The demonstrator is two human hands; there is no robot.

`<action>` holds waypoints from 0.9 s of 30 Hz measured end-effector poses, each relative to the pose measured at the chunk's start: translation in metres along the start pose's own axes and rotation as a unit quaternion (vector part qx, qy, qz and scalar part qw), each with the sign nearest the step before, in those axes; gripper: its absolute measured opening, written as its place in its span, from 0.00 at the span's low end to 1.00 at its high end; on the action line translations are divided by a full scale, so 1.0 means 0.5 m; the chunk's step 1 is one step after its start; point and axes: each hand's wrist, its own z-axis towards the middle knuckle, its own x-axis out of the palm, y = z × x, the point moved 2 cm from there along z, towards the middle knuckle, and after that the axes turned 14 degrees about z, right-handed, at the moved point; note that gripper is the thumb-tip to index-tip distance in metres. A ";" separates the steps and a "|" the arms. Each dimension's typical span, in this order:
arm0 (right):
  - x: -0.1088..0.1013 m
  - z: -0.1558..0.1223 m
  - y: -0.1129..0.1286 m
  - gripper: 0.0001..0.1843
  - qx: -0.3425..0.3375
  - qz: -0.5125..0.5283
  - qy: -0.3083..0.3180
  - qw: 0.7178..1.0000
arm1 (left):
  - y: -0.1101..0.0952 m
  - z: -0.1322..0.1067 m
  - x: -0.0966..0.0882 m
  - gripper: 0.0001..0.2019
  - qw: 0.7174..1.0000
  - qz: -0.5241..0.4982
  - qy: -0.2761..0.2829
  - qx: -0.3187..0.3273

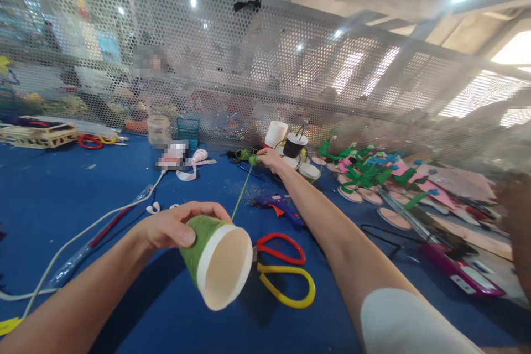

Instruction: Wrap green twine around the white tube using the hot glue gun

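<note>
My left hand (172,225) is closed round a paper cup (201,243) wrapped in green yarn, its white rim bare and its open mouth tilted toward me. A taut strand of green yarn (243,193) runs from the cup to the far side of the table. There my right hand (269,159) is closed on a small bundle of the green yarn (254,160). Scissors (286,282) with one red and one yellow handle lie just right of the cup, their blades mostly hidden. Beyond them is a blue glue gun (280,207), partly behind my right forearm.
Cups (296,144) in white and black stand behind my right hand. Green and blue craft flowers (373,168) on round bases crowd the right, near a purple power strip (462,271). A white cord (103,215) crosses the left. Perforated metal mesh (232,55) rises behind the blue table (124,177).
</note>
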 end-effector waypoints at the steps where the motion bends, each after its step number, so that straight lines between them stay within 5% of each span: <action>1: 0.001 0.000 -0.004 0.18 -0.008 -0.030 0.004 1.000 | 0.001 -0.001 -0.002 0.28 1.000 -0.008 -0.007 0.004; 9: -0.004 -0.027 0.028 0.17 -0.060 -0.256 0.040 0.964 | 0.007 0.002 -0.011 0.27 1.000 0.009 -0.021 0.012; 15: -0.045 -0.135 0.066 0.08 -0.107 -0.332 0.055 0.936 | 0.002 0.008 -0.014 0.26 0.996 0.049 -0.076 0.011; 22: -0.123 -0.276 0.001 0.07 -0.075 -0.374 0.091 0.920 | 0.006 0.031 -0.024 0.24 0.943 0.220 -0.245 0.046; 27: -0.119 -0.302 -0.042 0.02 -0.049 -0.362 0.082 0.927 | 0.017 0.039 -0.017 0.25 0.898 0.339 -0.278 0.033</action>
